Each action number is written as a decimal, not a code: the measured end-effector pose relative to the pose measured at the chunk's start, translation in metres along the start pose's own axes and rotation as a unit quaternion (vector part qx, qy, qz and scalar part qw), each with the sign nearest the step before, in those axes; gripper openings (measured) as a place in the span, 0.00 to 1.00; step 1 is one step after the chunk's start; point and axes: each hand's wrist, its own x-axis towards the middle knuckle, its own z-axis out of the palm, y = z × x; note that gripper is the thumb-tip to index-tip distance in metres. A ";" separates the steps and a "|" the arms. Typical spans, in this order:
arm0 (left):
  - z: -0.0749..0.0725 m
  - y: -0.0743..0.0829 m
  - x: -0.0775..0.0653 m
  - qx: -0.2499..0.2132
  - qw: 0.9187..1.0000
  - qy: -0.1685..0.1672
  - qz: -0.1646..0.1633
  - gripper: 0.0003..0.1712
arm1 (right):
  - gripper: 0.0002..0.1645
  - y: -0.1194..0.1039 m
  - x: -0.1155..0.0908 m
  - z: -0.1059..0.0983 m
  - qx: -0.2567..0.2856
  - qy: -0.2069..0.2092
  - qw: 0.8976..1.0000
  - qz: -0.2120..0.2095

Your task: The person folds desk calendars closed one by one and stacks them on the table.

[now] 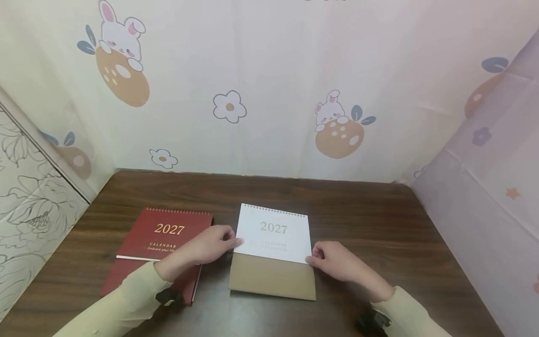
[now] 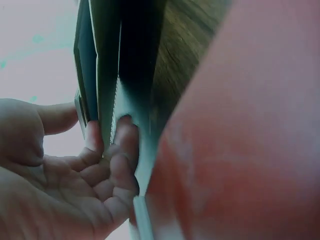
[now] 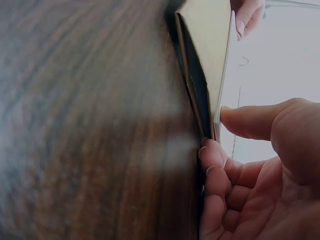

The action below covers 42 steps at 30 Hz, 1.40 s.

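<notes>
A white 2027 desk calendar (image 1: 273, 234) with a spiral binding along its top and a tan cardboard base (image 1: 271, 276) lies on the table in the head view. My left hand (image 1: 216, 243) pinches its left edge, thumb on the white cover and fingers behind. At the lower right of the cover, my right hand (image 1: 337, 262) pinches the opposite edge. The right wrist view shows the right thumb (image 3: 250, 120) on the white pages and curled fingers at the folded cardboard (image 3: 207, 45). In the left wrist view, the left fingers (image 2: 125, 140) curl behind the board.
A red 2027 desk calendar (image 1: 178, 222) lies to the left, partly under my left forearm, with a white strip (image 1: 136, 258) across it. The dark wooden table (image 1: 362, 210) meets a patterned curtain (image 1: 269, 140) at its back edge.
</notes>
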 end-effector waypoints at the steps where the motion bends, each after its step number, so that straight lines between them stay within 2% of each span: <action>1: 0.000 -0.001 0.000 -0.007 1.000 0.002 0.001 0.15 | 0.14 0.000 0.000 -0.001 0.005 -0.002 1.000 0.001; 5: -0.001 -0.003 -0.001 -0.020 1.000 0.009 0.010 0.14 | 0.14 0.000 -0.001 -0.002 0.018 -0.006 1.000 0.009; 12: -0.001 -0.006 -0.001 -0.044 0.999 0.024 0.017 0.12 | 0.13 -0.002 -0.003 -0.001 0.051 0.008 0.997 0.057; 16: -0.002 -0.005 -0.002 -0.052 0.998 0.034 0.007 0.10 | 0.13 -0.002 -0.007 -0.003 0.106 0.015 0.992 0.064; 21: -0.002 -0.005 -0.003 -0.056 0.997 0.049 -0.008 0.08 | 0.14 -0.001 -0.012 -0.003 0.210 0.019 0.975 0.066; 25: -0.003 -0.006 -0.005 -0.064 0.996 0.055 -0.013 0.08 | 0.16 -0.001 -0.011 0.000 0.262 0.036 0.962 0.069; 27: -0.004 -0.007 -0.007 -0.069 0.996 0.056 -0.012 0.08 | 0.20 -0.002 -0.011 0.001 0.291 0.043 0.953 0.069; 30: -0.006 -0.009 -0.011 -0.071 0.996 0.060 -0.003 0.08 | 0.32 -0.004 -0.009 0.002 0.320 0.051 0.943 0.076; 32: -0.007 -0.010 -0.012 -0.072 0.995 0.062 0.005 0.08 | 0.39 -0.007 -0.008 0.002 0.323 0.051 0.941 0.082; 34: -0.008 -0.011 -0.014 -0.075 0.995 0.065 0.006 0.08 | 0.42 -0.009 -0.008 0.002 0.323 0.050 0.941 0.085; 42: -0.014 -0.017 -0.019 -0.132 0.987 0.080 -0.032 0.13 | 0.39 -0.020 -0.008 0.003 0.319 0.041 0.945 0.056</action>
